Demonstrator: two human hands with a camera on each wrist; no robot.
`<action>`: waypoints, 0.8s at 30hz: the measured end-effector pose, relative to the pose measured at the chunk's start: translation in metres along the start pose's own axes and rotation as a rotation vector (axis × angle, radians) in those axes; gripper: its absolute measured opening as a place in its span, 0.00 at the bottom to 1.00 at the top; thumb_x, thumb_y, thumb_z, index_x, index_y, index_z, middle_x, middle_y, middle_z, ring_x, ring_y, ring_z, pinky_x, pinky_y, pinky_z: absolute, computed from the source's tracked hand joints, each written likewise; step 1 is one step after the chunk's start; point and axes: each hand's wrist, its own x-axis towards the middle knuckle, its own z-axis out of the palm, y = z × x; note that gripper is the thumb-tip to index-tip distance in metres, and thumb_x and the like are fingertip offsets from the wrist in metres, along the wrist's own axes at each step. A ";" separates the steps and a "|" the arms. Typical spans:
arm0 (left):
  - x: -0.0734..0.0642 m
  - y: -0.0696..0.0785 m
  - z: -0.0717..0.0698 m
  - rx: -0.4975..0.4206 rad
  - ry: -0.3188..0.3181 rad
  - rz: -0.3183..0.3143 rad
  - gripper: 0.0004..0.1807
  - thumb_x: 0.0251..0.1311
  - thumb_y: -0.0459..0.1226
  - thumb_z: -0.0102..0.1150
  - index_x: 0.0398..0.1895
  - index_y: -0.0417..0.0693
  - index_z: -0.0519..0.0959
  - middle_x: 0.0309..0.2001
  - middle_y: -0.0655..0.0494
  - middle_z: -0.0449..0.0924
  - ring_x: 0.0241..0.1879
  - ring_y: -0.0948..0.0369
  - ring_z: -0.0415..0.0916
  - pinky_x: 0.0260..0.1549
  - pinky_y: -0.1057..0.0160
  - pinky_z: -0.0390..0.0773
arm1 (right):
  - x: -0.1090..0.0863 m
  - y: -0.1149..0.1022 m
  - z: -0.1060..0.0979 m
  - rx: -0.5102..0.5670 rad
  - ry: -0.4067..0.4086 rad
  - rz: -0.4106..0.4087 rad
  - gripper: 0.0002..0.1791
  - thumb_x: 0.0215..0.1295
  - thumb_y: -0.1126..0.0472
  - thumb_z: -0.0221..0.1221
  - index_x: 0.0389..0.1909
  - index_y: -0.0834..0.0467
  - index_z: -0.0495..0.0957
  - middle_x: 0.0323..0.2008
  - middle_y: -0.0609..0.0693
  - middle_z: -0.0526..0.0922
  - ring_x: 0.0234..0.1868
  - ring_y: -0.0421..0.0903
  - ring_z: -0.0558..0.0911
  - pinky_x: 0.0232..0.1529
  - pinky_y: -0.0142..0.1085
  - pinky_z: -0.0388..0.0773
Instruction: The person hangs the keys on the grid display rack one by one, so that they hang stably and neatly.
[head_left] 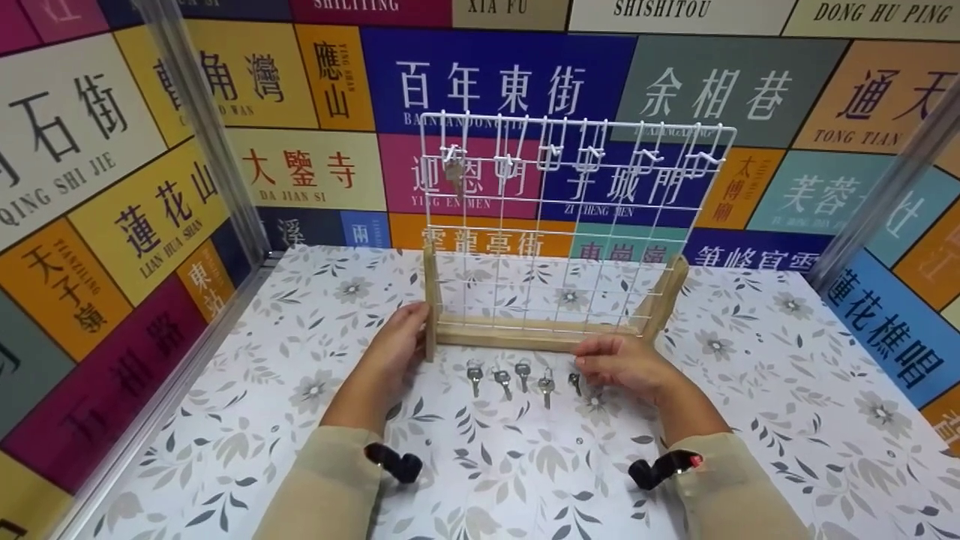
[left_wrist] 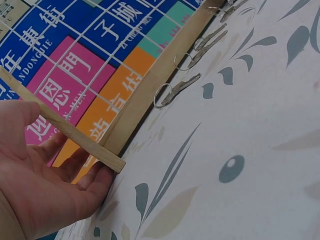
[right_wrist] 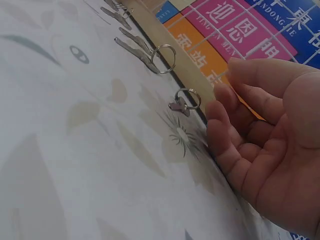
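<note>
A white wire-grid rack in a wooden stand [head_left: 510, 340] stands upright on the table. My left hand [head_left: 396, 336] grips its left wooden post [left_wrist: 85, 139], thumb on one side and fingers behind. Near the right end of the base, my right hand [head_left: 630, 366] is loosely curled and holds nothing. Just beside its fingertips lies a small key [right_wrist: 180, 106] on a ring. Several more keys [head_left: 546, 387] with rings lie in a row before the base. A key [head_left: 454, 174] hangs from the leftmost of the hooks along the rack's upper part.
The tabletop [head_left: 487, 480] has a leaf-and-flower print. Colourful panels with writing [head_left: 495, 75] rise behind the rack and on both sides. Metal posts [head_left: 217, 142] stand at the corners. Dark wrist devices [head_left: 401, 465] sit over both sleeves.
</note>
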 end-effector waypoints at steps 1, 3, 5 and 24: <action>0.000 0.000 0.000 0.000 0.000 0.000 0.21 0.76 0.61 0.56 0.66 0.73 0.76 0.76 0.58 0.73 0.80 0.54 0.66 0.83 0.52 0.62 | 0.000 0.002 0.000 -0.027 -0.006 -0.001 0.22 0.69 0.62 0.71 0.60 0.67 0.81 0.39 0.45 0.89 0.36 0.42 0.86 0.43 0.33 0.86; 0.000 0.000 -0.001 0.003 -0.002 0.002 0.20 0.76 0.61 0.56 0.66 0.73 0.76 0.76 0.58 0.73 0.80 0.54 0.66 0.83 0.52 0.61 | 0.001 0.005 -0.001 -0.072 -0.019 -0.009 0.22 0.69 0.64 0.71 0.60 0.68 0.82 0.40 0.45 0.89 0.39 0.41 0.87 0.45 0.33 0.87; -0.001 -0.001 0.000 0.000 -0.005 0.007 0.21 0.76 0.61 0.56 0.66 0.73 0.76 0.76 0.57 0.73 0.80 0.53 0.67 0.83 0.51 0.61 | 0.002 0.007 -0.001 -0.112 -0.023 -0.021 0.21 0.67 0.66 0.71 0.59 0.67 0.83 0.42 0.46 0.89 0.41 0.41 0.87 0.47 0.32 0.87; -0.003 0.000 0.002 -0.006 0.004 0.028 0.20 0.78 0.59 0.55 0.67 0.70 0.75 0.75 0.57 0.74 0.81 0.52 0.66 0.83 0.50 0.59 | 0.001 0.003 0.003 -0.339 -0.004 -0.051 0.17 0.63 0.65 0.72 0.53 0.61 0.88 0.46 0.53 0.92 0.40 0.40 0.87 0.44 0.31 0.84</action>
